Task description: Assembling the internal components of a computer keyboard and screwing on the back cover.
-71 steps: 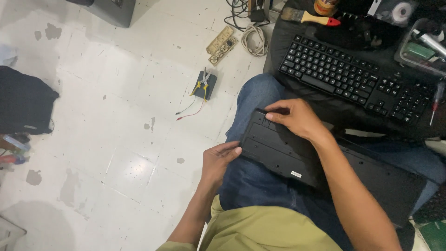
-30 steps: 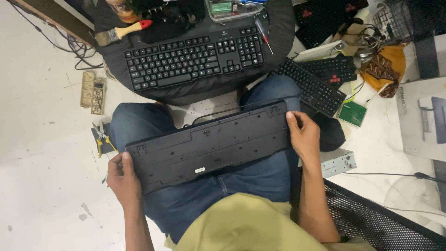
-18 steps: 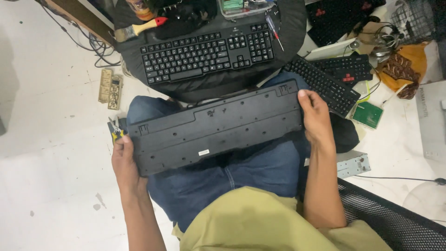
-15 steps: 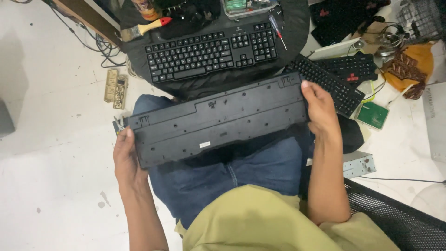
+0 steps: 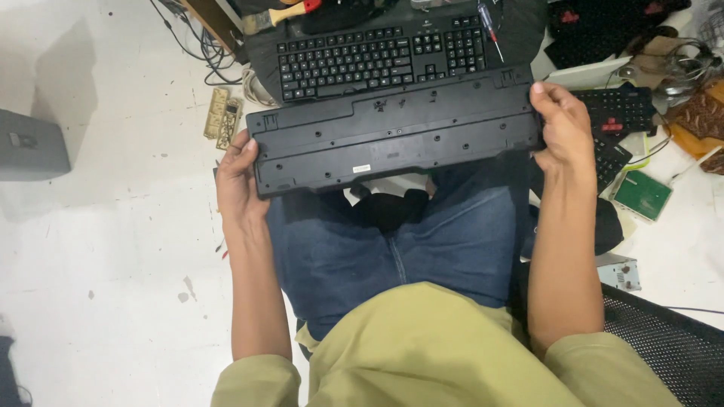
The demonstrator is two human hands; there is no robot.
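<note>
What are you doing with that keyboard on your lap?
A seated person holds a black keyboard upside down above their knees, its flat underside facing up. The left hand grips one end and the right hand grips the other. Just beyond it sits another black keyboard, keys up. More keyboards and a green circuit board lie on the floor to the right.

A white tiled floor (image 5: 113, 249), scuffed and spotted, fills the left. A grey box (image 5: 30, 143) sits at its left edge. A black mesh chair (image 5: 664, 339) shows near right.
</note>
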